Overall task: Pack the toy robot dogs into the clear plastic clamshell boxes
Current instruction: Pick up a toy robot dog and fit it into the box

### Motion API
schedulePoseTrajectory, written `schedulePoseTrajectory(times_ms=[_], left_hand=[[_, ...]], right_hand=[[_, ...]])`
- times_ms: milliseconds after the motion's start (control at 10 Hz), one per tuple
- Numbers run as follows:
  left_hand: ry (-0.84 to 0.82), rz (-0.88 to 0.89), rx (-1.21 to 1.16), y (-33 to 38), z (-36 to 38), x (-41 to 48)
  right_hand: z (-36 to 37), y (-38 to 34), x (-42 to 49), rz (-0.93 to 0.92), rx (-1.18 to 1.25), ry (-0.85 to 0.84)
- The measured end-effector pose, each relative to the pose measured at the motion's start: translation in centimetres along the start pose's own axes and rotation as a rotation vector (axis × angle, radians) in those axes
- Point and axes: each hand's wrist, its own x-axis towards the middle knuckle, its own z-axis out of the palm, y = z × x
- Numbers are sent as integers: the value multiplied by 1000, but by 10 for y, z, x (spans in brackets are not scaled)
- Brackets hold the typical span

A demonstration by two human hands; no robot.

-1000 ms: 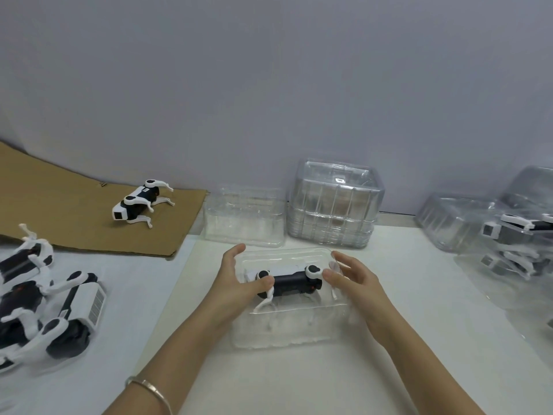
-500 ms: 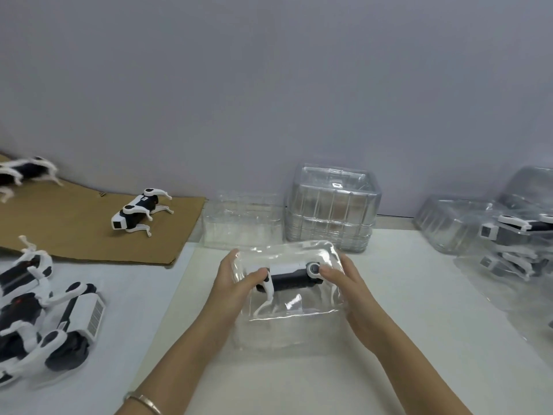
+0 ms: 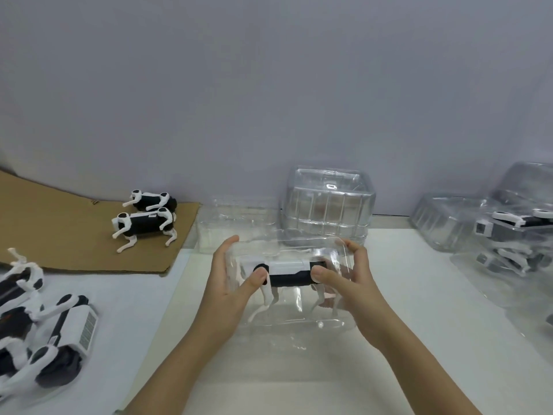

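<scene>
I have the clamshell box (image 3: 294, 317) at the centre of the desk (image 3: 419, 319). One toy robot dog (image 3: 288, 272) is inside it, body running from 9 to 3 o'clock and legs pointing toward 6 o'clock. The left grip (image 3: 230, 283) is curled round the 9 o'clock end of the box and the right grip (image 3: 350, 280) round the 3 o'clock end. Both thumbs (image 3: 254, 278) press on the clear wall over the dog's body. I cannot tell whether the box rests on the desk or is held just above it, nor whether its rim is latched all round. The faults below are my own judgement. Fault 1: a white leg lies across the seam, the halves close on it, and the rim fails to snap or the leg bends. Fault 2: thumb load buckles the thin wall, leaving a crease or springing the seam apart. Fault 3: one end is released first, the smooth plastic slides in the other grip, and the box twists open. Fault 4: a push toward 12 o'clock strikes the stack of empty boxes (image 3: 327, 205) just behind, which looks light enough to topple. The loose dogs (image 3: 143, 224) on the cardboard (image 3: 59, 235) at 10 o'clock and the packed boxes (image 3: 508, 235) at 3 o'clock lie well apart from this work.
</scene>
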Motion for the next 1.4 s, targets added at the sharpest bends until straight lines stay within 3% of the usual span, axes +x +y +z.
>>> schedulePoseTrajectory(times_ms=[100,200,300,400,500,600,700,800,900,1000,1200,1400], left_hand=[[-155,-183,-91,-9,-7,3],[-231,-224,-52,-16,5,3],[-277,-62,31,-38,18,-13],[-303,-67,-7,-36,45,-29],[-249,-207,-225,-8,69,-34],[-199,-193,-266,15,89,-33],[-147,-311,-462,67,155,-37],[-297,-317,-516,93,212,-49],[-469,-141,-397,105,264,-85],[-779,256,-87,69,309,-108],[-946,372,11,102,399,-117],[-1021,337,152,96,462,-108]], right_hand=[[-14,-6,-5,129,48,-27],[-38,-3,-16,229,22,17],[-60,-2,-43,205,-49,39],[-85,7,-72,124,-164,52],[-93,0,-105,39,-91,111],[-107,-1,-135,-169,-114,432],[-114,-30,-185,-221,-178,772],[-131,-26,-212,-329,-399,1088],[-140,-34,-233,-490,-536,1237],[-180,-45,-241,-485,-365,1220],[-270,-62,-228,-487,-260,1396],[-336,-51,-217,-448,-251,1420]])
